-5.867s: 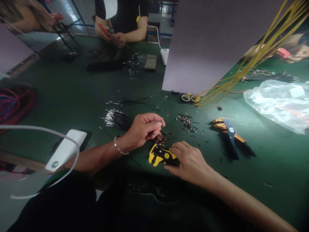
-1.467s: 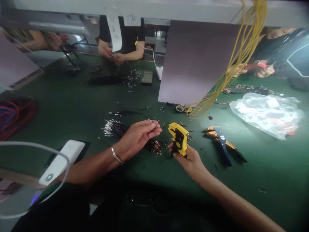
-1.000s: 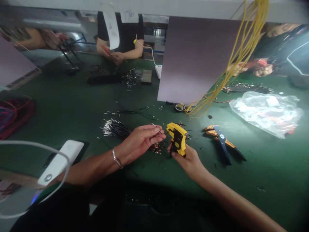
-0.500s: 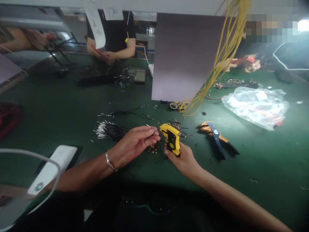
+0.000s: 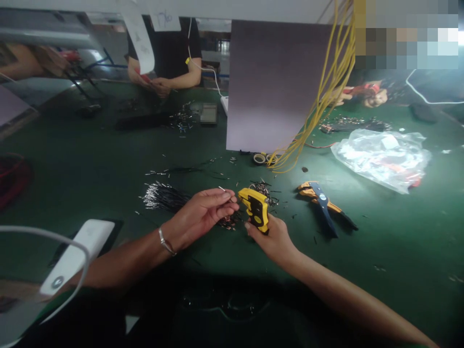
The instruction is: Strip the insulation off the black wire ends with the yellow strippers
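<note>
Yellow tool, mid-frame, held in closed fingers by my right hand; left hand pinched nearly shut on a thin wire, so near the tool's head that squeezing could nip me.

Bare worktop lies open right of the blue-and-orange tool and across the left side. The hanging panel and drooping yellow wires block the way straight ahead.
</note>
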`<state>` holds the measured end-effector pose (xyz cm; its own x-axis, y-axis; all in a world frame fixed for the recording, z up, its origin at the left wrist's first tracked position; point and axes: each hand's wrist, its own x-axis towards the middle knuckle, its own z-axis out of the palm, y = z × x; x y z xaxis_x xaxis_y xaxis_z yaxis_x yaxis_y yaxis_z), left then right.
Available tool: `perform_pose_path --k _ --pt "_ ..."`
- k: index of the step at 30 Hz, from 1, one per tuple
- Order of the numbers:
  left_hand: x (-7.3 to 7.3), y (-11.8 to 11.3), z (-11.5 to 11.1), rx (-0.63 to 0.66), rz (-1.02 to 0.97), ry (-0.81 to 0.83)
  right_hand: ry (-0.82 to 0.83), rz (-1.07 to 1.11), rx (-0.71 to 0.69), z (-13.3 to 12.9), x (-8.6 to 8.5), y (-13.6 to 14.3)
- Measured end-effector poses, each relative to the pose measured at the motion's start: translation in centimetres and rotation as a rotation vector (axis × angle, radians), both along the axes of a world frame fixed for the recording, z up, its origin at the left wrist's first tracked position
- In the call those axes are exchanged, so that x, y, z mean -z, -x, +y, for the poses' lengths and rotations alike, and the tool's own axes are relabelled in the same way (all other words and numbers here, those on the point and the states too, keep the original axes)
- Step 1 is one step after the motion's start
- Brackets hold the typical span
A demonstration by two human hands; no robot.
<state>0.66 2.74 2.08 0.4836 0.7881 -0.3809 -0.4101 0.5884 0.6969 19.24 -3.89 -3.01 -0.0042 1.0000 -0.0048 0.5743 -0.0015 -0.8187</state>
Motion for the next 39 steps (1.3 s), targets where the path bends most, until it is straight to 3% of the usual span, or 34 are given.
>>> perform_pose_path --k 15,22,33,39 --pt "0.3 -0.1 0.3 -0.012 0.002 0.011 -0.048 0.021 0.055 0.0 0.9 -0.2" --pt "1.0 0.1 0.6 0.006 -0.007 -0.03 0.014 0.169 0.088 -0.2 1.4 -0.3" --pt "1.3 0.1 1.0 -0.033 0.021 -0.049 0.117 0.575 0.028 0.4 0.6 -0.7" --pt "0.9 0.3 1.0 -0.059 -0.005 -0.052 0.088 0.518 0.016 0.3 0.2 -0.7"
